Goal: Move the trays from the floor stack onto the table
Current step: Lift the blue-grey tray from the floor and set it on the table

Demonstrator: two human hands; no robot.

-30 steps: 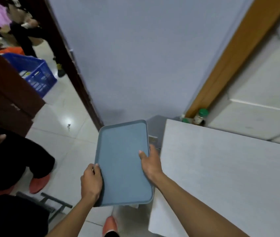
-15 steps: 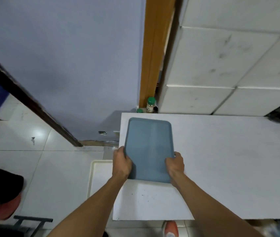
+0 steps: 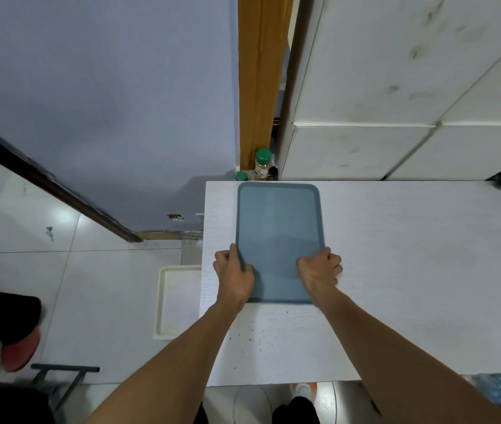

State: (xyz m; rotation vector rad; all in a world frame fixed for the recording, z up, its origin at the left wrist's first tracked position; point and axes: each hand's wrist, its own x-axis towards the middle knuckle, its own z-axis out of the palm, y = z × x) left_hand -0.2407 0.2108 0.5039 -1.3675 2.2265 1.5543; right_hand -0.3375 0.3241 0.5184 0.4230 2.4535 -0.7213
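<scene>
A blue-grey tray (image 3: 278,228) lies lengthwise over the left part of the white table (image 3: 411,270), its far end near the table's back edge. My left hand (image 3: 233,275) grips the tray's near-left edge and my right hand (image 3: 319,270) grips its near-right edge. Whether the tray rests flat on the table or hovers just above it I cannot tell. A cream tray (image 3: 175,301) lies on the tiled floor just left of the table, partly hidden under the table's edge.
Two green-capped bottles (image 3: 263,166) stand behind the table's back-left corner by a wooden door frame (image 3: 261,81). White tiled wall (image 3: 395,87) lies behind the table. Another person's leg and red shoe (image 3: 18,347) are at the left, next to a dark metal frame (image 3: 62,377).
The tray moved from over the floor, left of the table, to over the table and then farther toward its back edge. Both hands kept their hold on it.
</scene>
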